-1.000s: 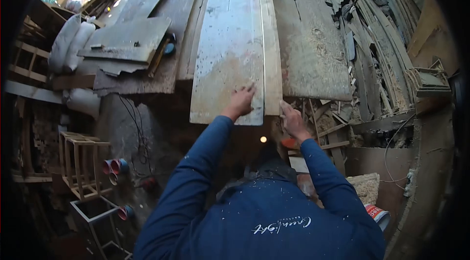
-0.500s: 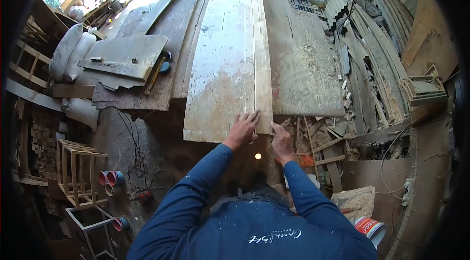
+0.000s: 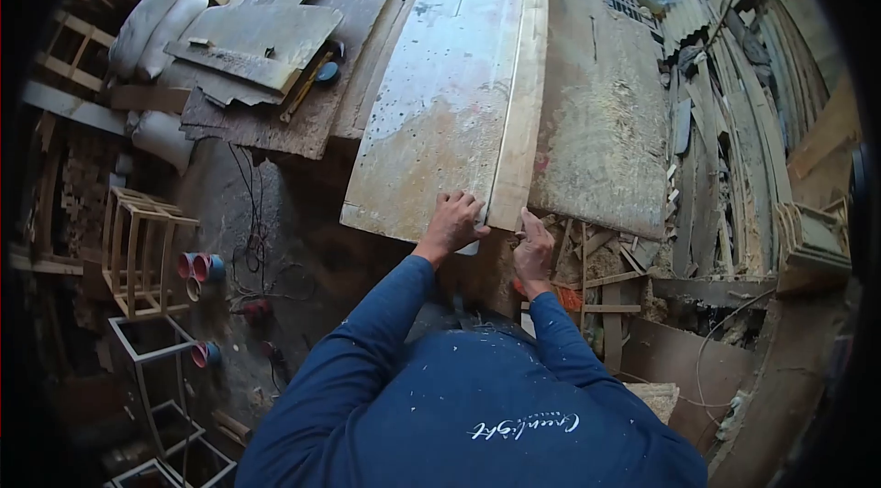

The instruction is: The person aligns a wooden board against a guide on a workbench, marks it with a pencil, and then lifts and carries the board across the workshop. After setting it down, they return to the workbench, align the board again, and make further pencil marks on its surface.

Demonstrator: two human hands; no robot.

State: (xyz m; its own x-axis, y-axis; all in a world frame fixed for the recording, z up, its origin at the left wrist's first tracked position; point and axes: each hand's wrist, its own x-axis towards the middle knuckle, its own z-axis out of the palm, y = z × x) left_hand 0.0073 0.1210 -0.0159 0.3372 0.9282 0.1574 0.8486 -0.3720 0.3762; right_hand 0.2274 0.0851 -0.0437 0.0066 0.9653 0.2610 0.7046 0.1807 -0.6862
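Note:
A long, worn wooden board (image 3: 413,157) with pale paint splotches stretches away from me. Along its right side lies a lighter wooden strip (image 3: 521,144), a narrow line running between them. My left hand (image 3: 451,225) is closed at the board's near end, fingers curled over the top. Below its thumb a small white piece (image 3: 469,248) shows; most of it is hidden. My right hand (image 3: 534,251) is closed, its index finger and thumb pinched at the strip's near right corner. What it holds I cannot tell.
Flat sheets lie on both sides, the right one (image 3: 606,121) strewn with sawdust. Offcuts and a blue-capped item (image 3: 327,72) rest at left. Timber (image 3: 734,121) is stacked at far right. Small wooden frames (image 3: 142,245), paint-stained cups (image 3: 209,268) and cables (image 3: 248,249) stand on the floor.
My view has tilted down and shifted, so the boards appear higher and turned. My right hand's raised finger is now at the strip's corner; my left hand stays at the near edge.

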